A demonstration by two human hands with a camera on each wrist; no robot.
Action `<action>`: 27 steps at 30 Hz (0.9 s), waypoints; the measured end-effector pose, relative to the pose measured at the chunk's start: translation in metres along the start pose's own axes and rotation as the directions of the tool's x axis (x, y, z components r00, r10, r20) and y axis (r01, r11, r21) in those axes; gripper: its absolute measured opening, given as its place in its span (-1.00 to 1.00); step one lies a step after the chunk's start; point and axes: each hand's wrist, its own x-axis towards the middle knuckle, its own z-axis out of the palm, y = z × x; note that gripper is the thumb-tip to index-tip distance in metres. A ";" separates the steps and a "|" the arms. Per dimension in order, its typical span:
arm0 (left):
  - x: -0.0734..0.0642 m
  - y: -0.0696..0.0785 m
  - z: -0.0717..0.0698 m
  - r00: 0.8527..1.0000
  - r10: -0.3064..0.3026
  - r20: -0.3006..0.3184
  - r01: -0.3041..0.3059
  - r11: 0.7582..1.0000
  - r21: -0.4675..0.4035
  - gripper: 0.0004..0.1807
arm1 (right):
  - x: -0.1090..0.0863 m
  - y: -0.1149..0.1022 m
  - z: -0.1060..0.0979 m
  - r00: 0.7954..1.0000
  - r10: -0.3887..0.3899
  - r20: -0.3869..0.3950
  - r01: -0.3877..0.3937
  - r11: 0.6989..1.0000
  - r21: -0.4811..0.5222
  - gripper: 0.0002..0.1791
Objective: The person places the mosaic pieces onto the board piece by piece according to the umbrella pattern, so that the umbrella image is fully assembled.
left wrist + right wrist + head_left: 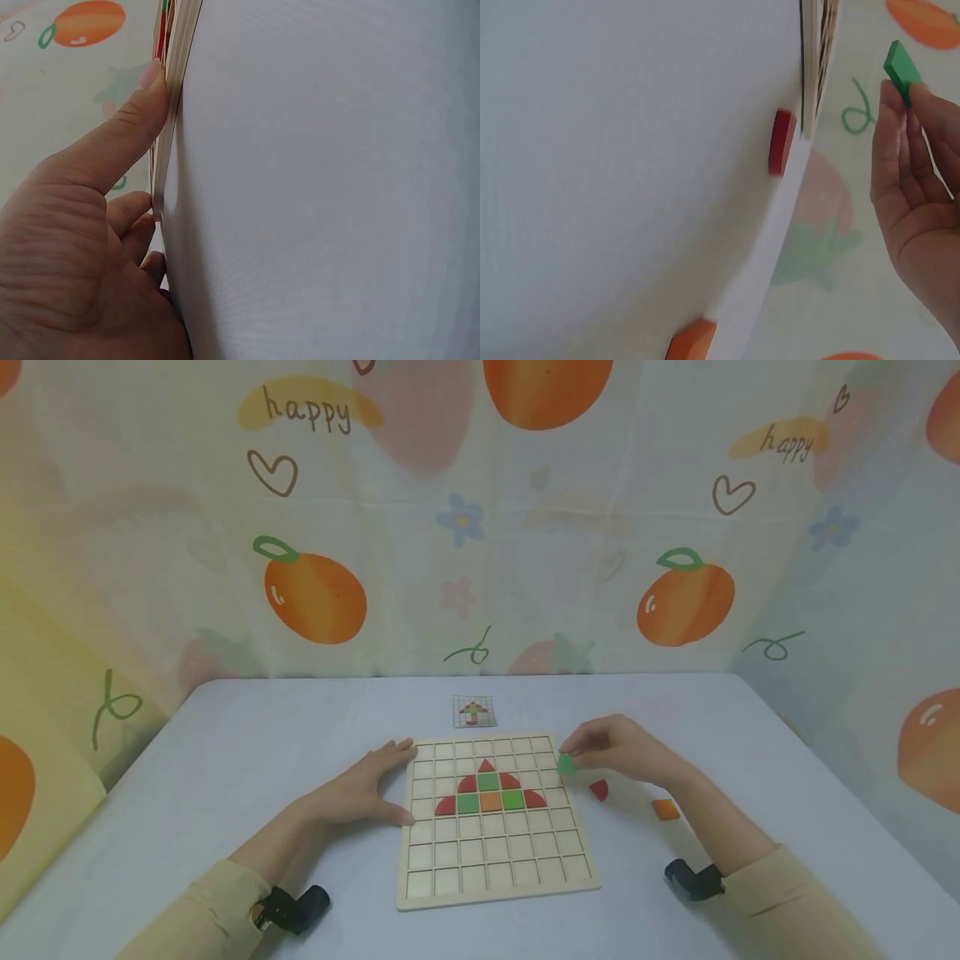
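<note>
My right hand (618,747) pinches a green tile (566,765) between thumb and fingers, just off the right edge of the wooden grid board (442,856). In the right wrist view the green tile (902,69) stands up from the fingertips. My left hand (360,789) rests at the board's left edge, thumb and fingers spread along it; the thumb (127,131) touches the rim. On the board a red triangle (486,767) tops a green square (487,782) flanked by red rounded pieces. Below, an orange square (491,802) lies between two green squares, with red rounded pieces outside them.
A small pattern card (474,711) lies behind the board. To the right, a red rounded piece (599,790) and an orange tile (665,810) lie loose on the white table (247,727), near my right forearm. A fruit-print cloth (465,568) hangs behind the table.
</note>
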 end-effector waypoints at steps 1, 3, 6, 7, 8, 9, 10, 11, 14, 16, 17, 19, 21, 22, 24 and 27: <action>0.000 -0.001 0.000 1.000 0.002 0.002 -0.002 1.000 0.001 0.16 | 0.001 -0.002 0.003 1.000 -0.001 0.006 0.001 1.000 -0.001 -0.80; 0.001 -0.002 0.001 1.000 0.004 0.005 -0.004 1.000 0.000 0.16 | 0.002 -0.007 0.008 1.000 -0.003 0.017 0.003 1.000 -0.002 -0.80; 0.001 -0.002 0.001 1.000 0.002 0.005 -0.002 1.000 -0.002 0.16 | 0.004 -0.013 0.015 0.999 -0.018 0.035 0.018 1.000 -0.001 -0.81; 0.001 -0.002 0.001 1.000 0.002 0.005 -0.002 1.000 0.000 0.16 | 0.005 -0.015 0.017 0.999 -0.026 0.041 0.026 1.000 -0.006 -0.81; 0.001 -0.002 0.001 1.000 -0.002 0.004 0.002 1.000 -0.002 0.17 | 0.005 -0.017 0.019 0.998 -0.037 0.047 0.038 0.999 -0.010 -0.81; 0.001 -0.002 0.001 1.000 -0.004 0.003 0.004 1.000 -0.002 0.17 | 0.006 -0.019 0.021 0.997 -0.050 0.053 0.051 0.999 -0.014 -0.81; 0.001 -0.002 0.001 1.000 -0.005 0.002 0.005 1.000 -0.002 0.17 | 0.007 -0.021 0.024 0.997 -0.060 0.058 0.061 0.998 -0.020 -0.81; 0.001 -0.001 0.000 1.000 -0.004 0.001 0.004 1.000 -0.001 0.17 | 0.008 -0.024 0.026 0.996 -0.066 0.061 0.068 0.997 -0.026 -0.82; 0.000 0.000 0.000 1.000 0.004 0.000 -0.004 1.000 0.000 0.16 | 0.010 -0.030 0.033 0.994 -0.089 0.071 0.091 0.995 -0.031 -0.83; 0.000 0.000 -0.001 1.000 0.008 0.000 -0.008 1.000 0.003 0.16 | 0.011 -0.034 0.037 0.992 -0.097 0.080 0.099 0.995 -0.019 -0.83; 0.000 0.001 -0.001 1.000 0.010 0.000 -0.010 1.000 0.004 0.15 | 0.011 -0.035 0.039 0.991 -0.104 0.088 0.106 0.994 -0.012 -0.83; 0.000 0.000 -0.001 1.000 0.010 0.002 -0.010 1.000 0.006 0.15 | 0.013 -0.038 0.044 0.986 -0.124 0.108 0.125 0.992 0.001 -0.83; 0.000 0.000 -0.001 1.000 0.016 0.002 -0.016 1.000 0.005 0.16 | 0.014 -0.042 0.049 0.982 -0.137 0.127 0.137 0.990 0.009 -0.82; 0.000 0.000 -0.001 1.000 0.019 0.002 -0.019 1.000 0.005 0.16 | 0.015 -0.043 0.051 0.981 -0.140 0.136 0.140 0.990 0.011 -0.81; 0.000 0.000 -0.001 1.000 0.026 0.002 -0.026 1.000 0.005 0.16 | 0.015 -0.046 0.055 0.976 -0.152 0.154 0.151 0.988 0.015 -0.80; 0.001 0.000 -0.002 1.000 0.027 0.001 -0.027 1.000 0.004 0.16 | 0.016 -0.050 0.061 0.970 -0.172 0.171 0.175 0.985 0.000 -0.81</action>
